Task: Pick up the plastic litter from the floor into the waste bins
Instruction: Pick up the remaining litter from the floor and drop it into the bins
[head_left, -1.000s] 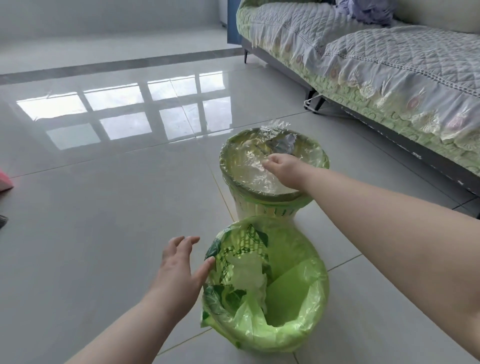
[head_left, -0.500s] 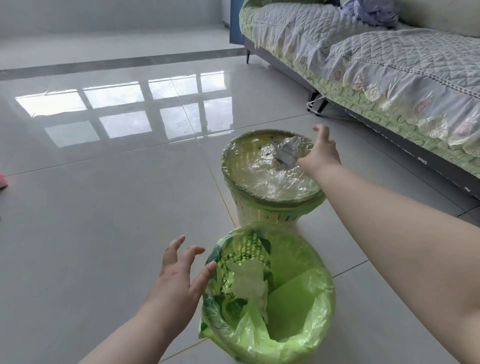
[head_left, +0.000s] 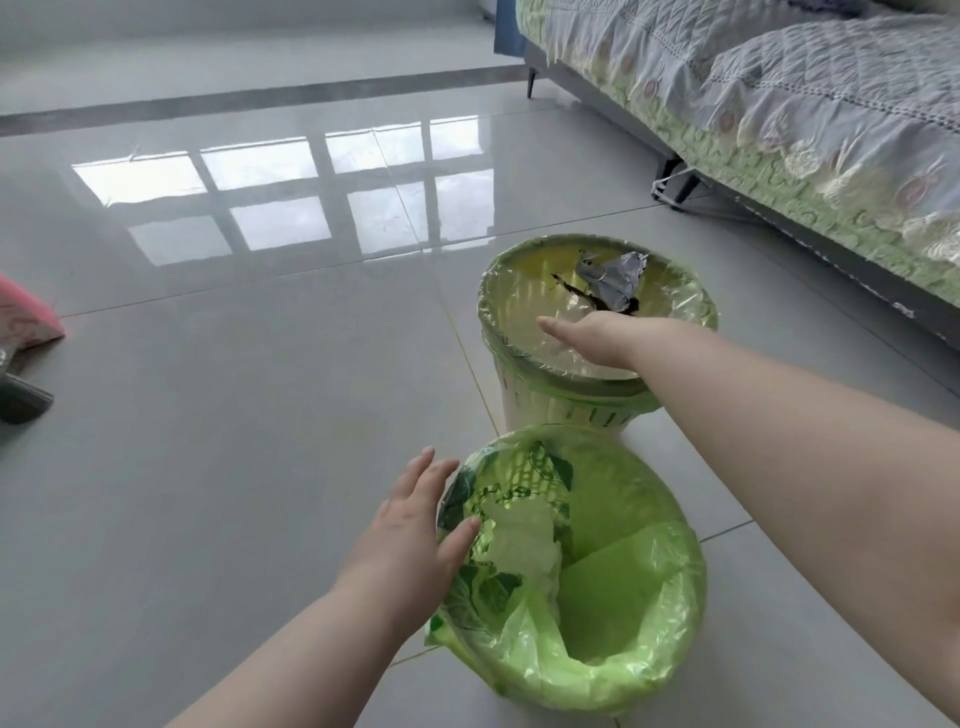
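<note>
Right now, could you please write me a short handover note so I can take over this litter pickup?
Left hand: open, empty, at the near bin rim.
Right hand: open, empty, above the far bin.
Done: silver wrapper lies in the far bin, clear plastic in the near bin.
Left: check the pink item and dark item on the floor, far left; unclear whether litter.

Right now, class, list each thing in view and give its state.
near bin, upright, lined, white plastic inside.
far bin, upright, lined, grey wrapper inside.
grey wrapper, crumpled, lying in the far bin.
left hand, open, fingers straight, beside the near bin's rim.
right hand, open, holding nothing, over the far bin.
</note>
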